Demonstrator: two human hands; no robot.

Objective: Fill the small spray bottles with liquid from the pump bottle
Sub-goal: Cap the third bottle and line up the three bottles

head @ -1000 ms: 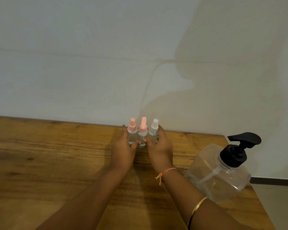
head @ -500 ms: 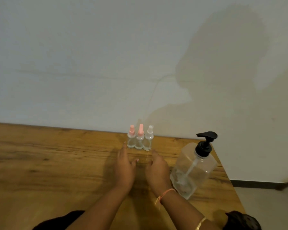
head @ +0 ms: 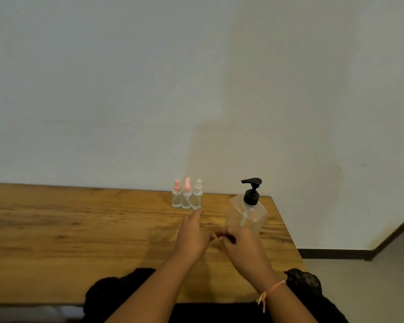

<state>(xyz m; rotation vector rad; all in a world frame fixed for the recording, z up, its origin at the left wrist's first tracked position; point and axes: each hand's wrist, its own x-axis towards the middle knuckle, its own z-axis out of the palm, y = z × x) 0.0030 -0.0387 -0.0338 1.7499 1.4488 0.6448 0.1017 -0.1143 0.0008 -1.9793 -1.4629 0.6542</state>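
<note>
Three small clear spray bottles stand upright in a tight row near the wall: a pink-capped one, a second pink-capped one and a white-capped one. A large clear pump bottle with a black pump head stands to their right, almost empty. My left hand lies flat on the wooden table, fingers stretched toward the bottles, not touching them. My right hand rests in front of the pump bottle, fingers curled in, holding nothing visible. The two hands meet at the fingertips.
The table's right edge runs just beyond the pump bottle, with grey floor and a dark skirting board below it. A plain white wall backs the table. Dark lace clothing shows at the near edge.
Both hands let go of the three spray bottles and drew back toward me. The bottles stay standing in their row. My view has pulled back and risen.
</note>
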